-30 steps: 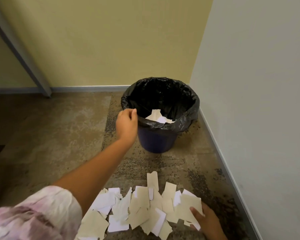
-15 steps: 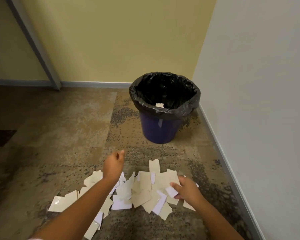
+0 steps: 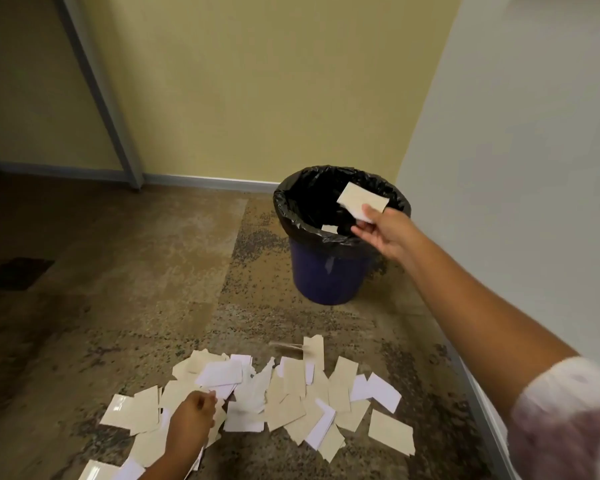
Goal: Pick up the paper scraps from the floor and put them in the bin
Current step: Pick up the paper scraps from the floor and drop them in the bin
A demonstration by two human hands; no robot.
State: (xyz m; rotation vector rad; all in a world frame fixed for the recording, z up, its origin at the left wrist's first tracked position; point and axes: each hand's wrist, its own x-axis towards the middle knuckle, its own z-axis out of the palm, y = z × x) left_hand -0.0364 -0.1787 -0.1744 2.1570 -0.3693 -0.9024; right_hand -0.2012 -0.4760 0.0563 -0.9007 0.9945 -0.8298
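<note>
Reaching out over the bin (image 3: 328,275), the right hand (image 3: 383,232) pinches a scrap (image 3: 361,200) between thumb and fingers. That scrap is a small tan card with a white edge. It sits above the open top of the bin. Its long side runs from upper left to lower right, and it tilts a bit, with its far end pointing to the back of the bin.

The bin is dark blue with a black bag (image 3: 291,223) folded over its rim. It stands on the floor (image 3: 136,289) in the corner, near the white wall (image 3: 516,168) and the yellow wall (image 3: 257,98). A bit of paper shows inside the bag, low down.

Many more scraps (image 3: 291,400) lie in a flat pile on the floor, well apart from the bin and closer to the person. They are tan and white and point all different ways, some on top of others.

The left hand (image 3: 191,417) is down on the left part of the pile. Its fingers are curled and pinch the edge of a white scrap (image 3: 219,374) there.

A patterned sleeve (image 3: 568,417) covers the right upper arm.
</note>
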